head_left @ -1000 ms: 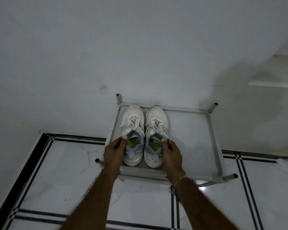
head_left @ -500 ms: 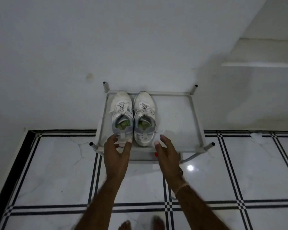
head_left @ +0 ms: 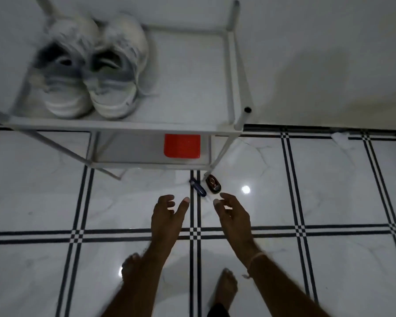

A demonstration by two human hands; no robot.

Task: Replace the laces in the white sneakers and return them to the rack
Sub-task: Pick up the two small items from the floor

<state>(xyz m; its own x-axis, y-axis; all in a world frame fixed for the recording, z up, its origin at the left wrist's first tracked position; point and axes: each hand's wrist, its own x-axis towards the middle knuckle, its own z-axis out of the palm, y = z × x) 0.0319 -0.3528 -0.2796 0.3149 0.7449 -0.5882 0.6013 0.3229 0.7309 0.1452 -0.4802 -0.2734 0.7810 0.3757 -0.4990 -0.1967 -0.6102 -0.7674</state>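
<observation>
Two white sneakers stand side by side on the top shelf of the white rack [head_left: 128, 127], heels toward me: the left sneaker [head_left: 62, 72] and the right sneaker [head_left: 117, 69], both blurred. White laces show on their uppers. My left hand [head_left: 167, 216] and my right hand [head_left: 231, 213] hover empty over the floor in front of the rack, fingers spread, well clear of the shoes.
A red flat object [head_left: 182, 145] lies on the rack's lower shelf. A small blue object [head_left: 198, 188] and a dark oval object [head_left: 213, 184] lie on the tiled floor by the rack's front right leg. My bare feet [head_left: 225, 287] are below. A white wall stands behind.
Both hands have let go of the sneakers and drawn back from the rack toward me. The view has dropped lower and closer to the floor.
</observation>
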